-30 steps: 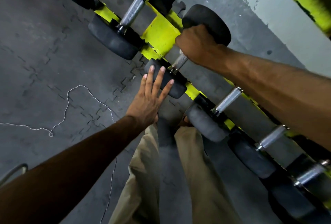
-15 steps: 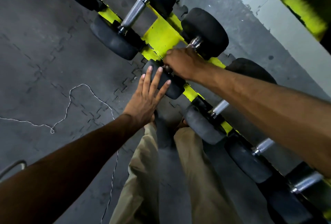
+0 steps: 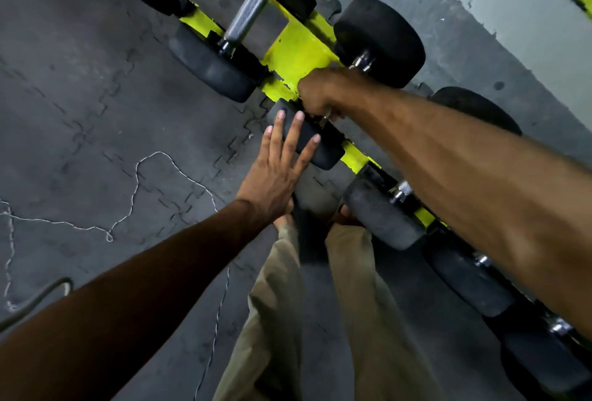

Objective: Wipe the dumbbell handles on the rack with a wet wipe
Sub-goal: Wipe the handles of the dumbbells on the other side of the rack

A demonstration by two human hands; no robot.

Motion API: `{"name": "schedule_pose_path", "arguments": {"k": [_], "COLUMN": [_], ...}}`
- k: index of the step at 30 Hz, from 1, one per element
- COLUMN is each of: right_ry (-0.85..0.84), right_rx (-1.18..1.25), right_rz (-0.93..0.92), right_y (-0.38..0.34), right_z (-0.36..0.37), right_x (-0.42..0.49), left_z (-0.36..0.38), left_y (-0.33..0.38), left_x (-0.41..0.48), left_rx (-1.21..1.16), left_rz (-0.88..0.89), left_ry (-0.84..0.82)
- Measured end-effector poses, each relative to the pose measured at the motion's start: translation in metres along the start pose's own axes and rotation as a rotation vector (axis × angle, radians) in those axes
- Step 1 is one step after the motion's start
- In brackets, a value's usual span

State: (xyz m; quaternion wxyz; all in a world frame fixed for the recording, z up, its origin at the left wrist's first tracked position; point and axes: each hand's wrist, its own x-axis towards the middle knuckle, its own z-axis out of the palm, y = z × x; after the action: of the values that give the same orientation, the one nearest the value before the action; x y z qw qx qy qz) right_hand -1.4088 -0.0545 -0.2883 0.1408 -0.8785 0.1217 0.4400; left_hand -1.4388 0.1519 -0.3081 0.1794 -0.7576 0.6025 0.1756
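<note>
– Dumbbell handle [image 3: 361, 62] in work, where is it?
– Up on the yellow rack [image 3: 298, 51], between its two black heads. Your right hand [image 3: 320, 93] is curled round it; only a chrome stub shows by the far head.
– Wet wipe?
– Cannot tell. Probably inside your right fist, but nothing of it shows plainly.
– Left hand?
– Your left hand [image 3: 275, 173] lies flat with fingers spread, pressing on the near head [image 3: 326, 150] of the same dumbbell. I'd say it is steadying it.
– Progress?
– My call is mid-task, with one handle being wiped. The knurled handle [image 3: 248, 13] farther up sits bare, and nothing shows whether it is wiped. The next handle [image 3: 400, 191] toward you and at least two more down the row look untouched, though that is a guess.
– What's around, and what's in the way?
– Your right forearm [image 3: 480, 192] crosses over the row and hides most of the nearer handles from you. The heads sit close together, so there is tight room for a fist. Your trouser legs [image 3: 278, 320] are just beside the rack. A thin white cord [image 3: 137, 176] lies on the rubber floor mat [image 3: 80, 80], and a dark hose [image 3: 38, 298] sits at the lower left edge. Both are well apart from the rack.
</note>
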Motion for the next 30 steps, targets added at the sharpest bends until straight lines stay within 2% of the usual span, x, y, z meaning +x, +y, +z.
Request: {"name": "schedule_pose_path", "arguments": {"k": [1, 3, 6, 10, 12, 15, 19, 21, 25, 28, 30], "right_ry": [-0.067, -0.089, 0.13, 0.466, 0.577, 0.667, 0.539, 0.539, 0.607, 0.642, 0.714], "right_rx": [0.014, 0.034, 0.103, 0.367, 0.492, 0.67, 0.955, 1.211, 2.012, 2.637, 2.855], "right_rz": [0.005, 0.005, -0.006, 0.006, 0.083, 0.299, 0.545, 0.591, 0.545, 0.369, 0.288], "right_y": [-0.007, -0.012, -0.003, 0.01, 0.011, 0.005, 0.004, 0.006, 0.017, 0.035, 0.046], "right_z": [-0.004, -0.003, 0.018, 0.065, 0.084, 0.101, 0.12, 0.129, 0.114, 0.09, 0.087], "right_x": [0.006, 0.011, 0.007, -0.013, -0.017, -0.014, -0.001, 0.007, 0.016, 0.027, 0.041], "left_z": [0.0, -0.001, -0.004, -0.007, -0.009, -0.009, -0.009, -0.01, -0.009, -0.004, -0.003], "left_y": [0.0, 0.001, 0.001, -0.003, -0.003, -0.005, -0.009, -0.008, -0.008, -0.007, -0.008], "left_x": [0.0, -0.001, -0.004, -0.005, -0.005, -0.006, -0.007, -0.006, -0.006, -0.006, -0.005], "left_rx": [0.003, 0.008, -0.021, -0.028, -0.027, -0.034, -0.03, -0.023, -0.035, -0.035, -0.027], "left_rz": [0.0, 0.004, 0.019, 0.041, 0.051, 0.058, 0.067, 0.072, 0.072, 0.082, 0.088], "left_ry": [-0.008, -0.027, -0.043, -0.047, -0.034, -0.025, -0.039, -0.039, -0.019, -0.007, -0.007]}}
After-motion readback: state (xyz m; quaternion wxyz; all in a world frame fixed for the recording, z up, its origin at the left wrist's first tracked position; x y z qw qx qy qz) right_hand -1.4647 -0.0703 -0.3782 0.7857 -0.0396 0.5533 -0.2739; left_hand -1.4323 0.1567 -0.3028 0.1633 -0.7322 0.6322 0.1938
